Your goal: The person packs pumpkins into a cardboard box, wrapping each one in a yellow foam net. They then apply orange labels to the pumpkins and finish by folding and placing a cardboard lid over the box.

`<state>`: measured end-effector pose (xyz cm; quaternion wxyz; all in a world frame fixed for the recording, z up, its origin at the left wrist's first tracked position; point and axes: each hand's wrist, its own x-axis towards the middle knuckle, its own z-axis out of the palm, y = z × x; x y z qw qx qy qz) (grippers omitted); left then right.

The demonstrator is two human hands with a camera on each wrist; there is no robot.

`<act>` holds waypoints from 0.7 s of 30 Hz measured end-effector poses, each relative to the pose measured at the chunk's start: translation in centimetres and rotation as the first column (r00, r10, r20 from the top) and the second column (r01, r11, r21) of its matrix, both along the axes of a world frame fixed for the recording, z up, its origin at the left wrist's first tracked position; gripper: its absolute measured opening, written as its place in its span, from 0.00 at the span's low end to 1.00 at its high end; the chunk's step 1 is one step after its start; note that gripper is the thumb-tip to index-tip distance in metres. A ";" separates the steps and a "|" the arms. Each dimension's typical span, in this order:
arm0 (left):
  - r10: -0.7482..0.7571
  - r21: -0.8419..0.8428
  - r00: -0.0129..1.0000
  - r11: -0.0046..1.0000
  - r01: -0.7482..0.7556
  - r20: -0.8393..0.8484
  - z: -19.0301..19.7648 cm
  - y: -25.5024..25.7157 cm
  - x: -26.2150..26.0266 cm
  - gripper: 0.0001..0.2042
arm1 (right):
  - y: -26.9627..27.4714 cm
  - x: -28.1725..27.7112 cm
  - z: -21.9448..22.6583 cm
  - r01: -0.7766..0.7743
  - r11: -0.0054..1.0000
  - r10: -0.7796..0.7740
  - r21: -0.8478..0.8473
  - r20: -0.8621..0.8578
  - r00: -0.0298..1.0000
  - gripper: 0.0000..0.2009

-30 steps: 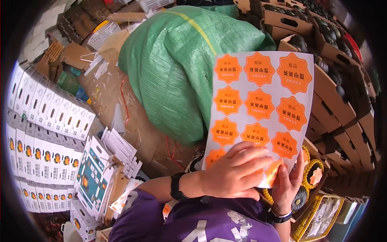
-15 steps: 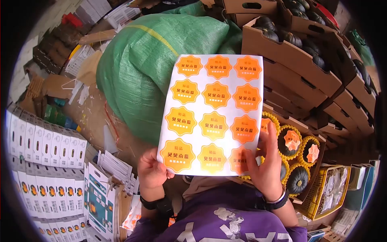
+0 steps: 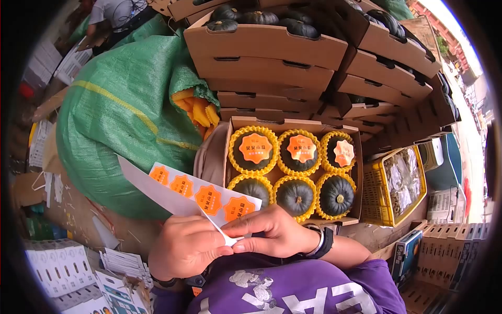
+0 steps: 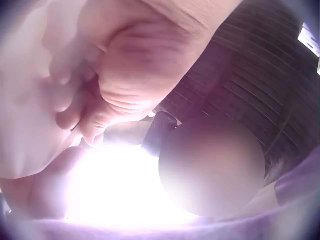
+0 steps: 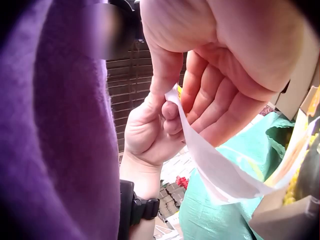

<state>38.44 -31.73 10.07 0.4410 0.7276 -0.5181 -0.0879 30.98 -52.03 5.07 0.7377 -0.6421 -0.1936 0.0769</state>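
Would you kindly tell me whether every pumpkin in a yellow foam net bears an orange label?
No, the near row's middle pumpkin and right pumpkin show bare dark green tops.

Two bare hands meet close together at the chest, both pinching.
The left hand (image 3: 185, 246) shows its back, fingers curled inward, thumb pointing toward the other hand; its forearm (image 5: 144, 187) appears below it in the right wrist view. The right hand (image 3: 274, 233) bends its fingers toward the left, thumb beneath the forefinger, its forearm (image 3: 348, 250) reaching in from the right.
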 end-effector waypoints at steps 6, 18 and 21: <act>0.186 -0.593 0.936 0.732 -0.336 -0.300 -1.5 8.1 0.3 0.11 | -3.0 0.2 0.2 0.623 0.753 -0.602 -0.211 0.163 0.782 0.02; 0.158 -0.209 0.886 0.940 -0.270 -0.436 -2.9 9.2 0.5 0.11 | 0.6 -0.3 -4.1 0.699 0.199 0.078 -0.687 0.722 0.687 0.11; 0.198 -0.101 0.820 0.950 -0.296 -0.537 -4.3 8.3 0.8 0.11 | 0.1 -0.7 -3.0 0.578 0.342 -0.010 -0.740 0.613 0.790 0.12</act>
